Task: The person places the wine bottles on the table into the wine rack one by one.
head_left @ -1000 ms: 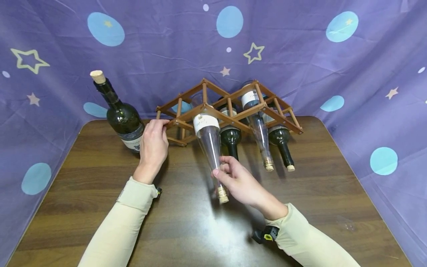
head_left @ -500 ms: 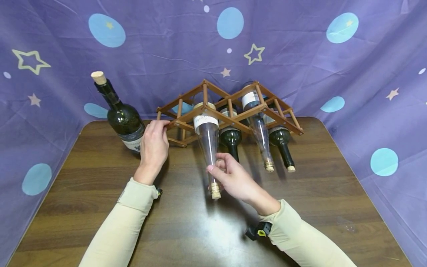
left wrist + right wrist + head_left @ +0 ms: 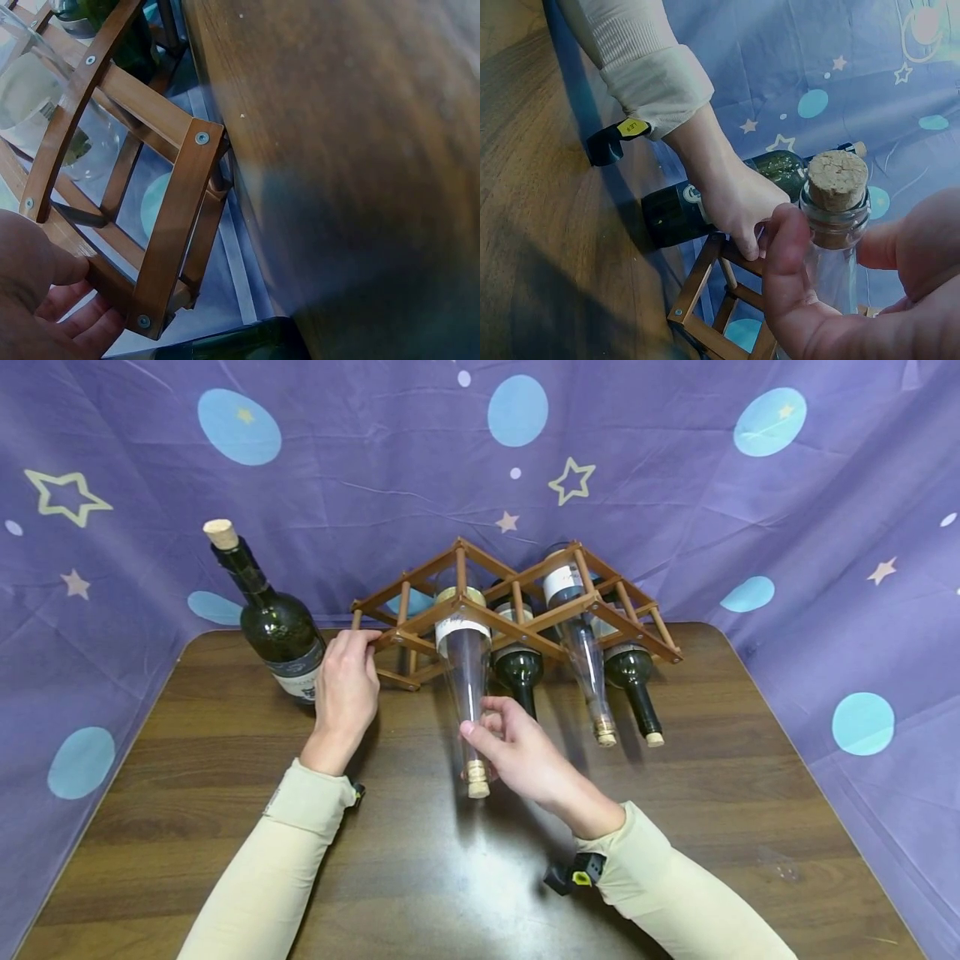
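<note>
My right hand point(image 3: 517, 756) holds a clear glass bottle point(image 3: 468, 672) by its neck, fingers curled round it just behind the cork point(image 3: 838, 180). The bottle's white-labelled body lies in an upper-left slot of the wooden wine rack point(image 3: 525, 628), its corked neck pointing toward me and down. With thumb and fingers, my left hand point(image 3: 347, 681) grips the rack's left end; the left wrist view shows the thumb point(image 3: 45, 247) against a wooden slat point(image 3: 112, 281). Beside that hand stands a dark green corked bottle point(image 3: 281, 622), partly hidden by it.
Another clear bottle point(image 3: 585, 652) lies in the rack's upper right. Two green bottles, one in the middle point(image 3: 519, 668) and one at right point(image 3: 632, 668), lie lower in the rack. The rack stands near the back edge of the brown table point(image 3: 225, 827), before a purple curtain point(image 3: 420, 460).
My right hand has pushed the clear bottle farther back into the rack and swung its neck left. Its label now sits partly behind the front slats. My left hand keeps its place.
</note>
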The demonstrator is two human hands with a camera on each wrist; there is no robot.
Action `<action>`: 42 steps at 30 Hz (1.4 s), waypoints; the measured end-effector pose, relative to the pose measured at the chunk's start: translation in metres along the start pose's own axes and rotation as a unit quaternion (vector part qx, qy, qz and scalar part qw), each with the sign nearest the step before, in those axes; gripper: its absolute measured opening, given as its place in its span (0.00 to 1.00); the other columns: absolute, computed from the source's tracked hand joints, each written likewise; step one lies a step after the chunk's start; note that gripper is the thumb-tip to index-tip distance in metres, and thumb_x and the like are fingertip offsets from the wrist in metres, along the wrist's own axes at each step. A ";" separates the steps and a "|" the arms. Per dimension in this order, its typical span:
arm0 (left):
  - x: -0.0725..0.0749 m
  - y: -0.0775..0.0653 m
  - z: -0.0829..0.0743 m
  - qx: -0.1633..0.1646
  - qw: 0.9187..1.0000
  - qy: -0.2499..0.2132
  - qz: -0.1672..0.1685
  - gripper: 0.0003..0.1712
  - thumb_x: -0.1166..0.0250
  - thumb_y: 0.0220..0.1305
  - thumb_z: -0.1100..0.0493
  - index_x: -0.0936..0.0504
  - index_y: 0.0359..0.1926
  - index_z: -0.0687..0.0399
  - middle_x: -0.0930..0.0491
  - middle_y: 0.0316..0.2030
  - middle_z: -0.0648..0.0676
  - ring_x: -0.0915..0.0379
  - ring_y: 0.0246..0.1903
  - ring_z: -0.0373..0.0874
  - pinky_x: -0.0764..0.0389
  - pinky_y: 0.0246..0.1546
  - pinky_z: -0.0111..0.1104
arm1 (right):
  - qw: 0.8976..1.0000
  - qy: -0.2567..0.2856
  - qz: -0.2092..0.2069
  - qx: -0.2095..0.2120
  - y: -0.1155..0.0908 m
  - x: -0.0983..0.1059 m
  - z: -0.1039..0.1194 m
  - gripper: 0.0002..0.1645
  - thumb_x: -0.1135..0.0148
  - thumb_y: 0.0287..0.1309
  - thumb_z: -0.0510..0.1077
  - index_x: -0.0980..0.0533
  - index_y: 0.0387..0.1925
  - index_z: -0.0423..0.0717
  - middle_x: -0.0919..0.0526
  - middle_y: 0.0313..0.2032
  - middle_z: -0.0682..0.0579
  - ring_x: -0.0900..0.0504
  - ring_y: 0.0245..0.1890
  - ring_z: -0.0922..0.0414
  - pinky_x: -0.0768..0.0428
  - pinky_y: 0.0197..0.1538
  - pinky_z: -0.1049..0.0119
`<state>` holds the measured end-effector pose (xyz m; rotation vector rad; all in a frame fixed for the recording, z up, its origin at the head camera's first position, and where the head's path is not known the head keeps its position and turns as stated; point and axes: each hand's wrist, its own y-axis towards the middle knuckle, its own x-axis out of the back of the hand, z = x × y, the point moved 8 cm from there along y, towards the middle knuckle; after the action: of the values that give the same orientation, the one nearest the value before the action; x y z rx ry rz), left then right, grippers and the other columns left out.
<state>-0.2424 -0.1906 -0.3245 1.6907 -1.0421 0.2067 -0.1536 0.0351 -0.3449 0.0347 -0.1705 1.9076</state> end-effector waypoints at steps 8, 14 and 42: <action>-0.001 0.000 0.001 0.002 1.000 0.002 0.003 0.10 0.40 0.68 0.68 0.17 0.48 0.60 0.19 0.43 0.60 0.24 0.44 0.59 0.25 0.44 0.50 | 1.000 0.016 -0.001 -0.004 0.009 -0.003 0.000 0.35 0.43 0.70 0.46 0.44 0.68 0.34 0.20 0.50 0.37 0.22 0.31 0.55 0.20 0.31 0.62; -0.001 0.000 0.001 0.001 1.000 0.004 0.003 0.10 0.40 0.68 0.67 0.17 0.47 0.60 0.19 0.43 0.59 0.24 0.44 0.59 0.25 0.44 0.50 | 1.000 0.014 -0.004 0.001 0.015 -0.003 -0.001 0.33 0.45 0.72 0.45 0.45 0.68 0.33 0.20 0.51 0.36 0.22 0.31 0.56 0.21 0.30 0.64; -0.002 0.000 0.000 -0.001 1.000 0.012 0.006 0.11 0.41 0.68 0.68 0.17 0.48 0.60 0.19 0.43 0.60 0.24 0.43 0.59 0.25 0.44 0.50 | 0.999 0.022 -0.035 -0.004 0.042 0.000 -0.005 0.33 0.44 0.71 0.47 0.42 0.68 0.35 0.20 0.41 0.44 0.22 0.29 0.56 0.21 0.27 0.63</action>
<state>-0.2436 -0.1899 -0.3255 1.6773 -1.0333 0.2332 -0.1929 0.0221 -0.3546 -0.0071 -0.1450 1.8368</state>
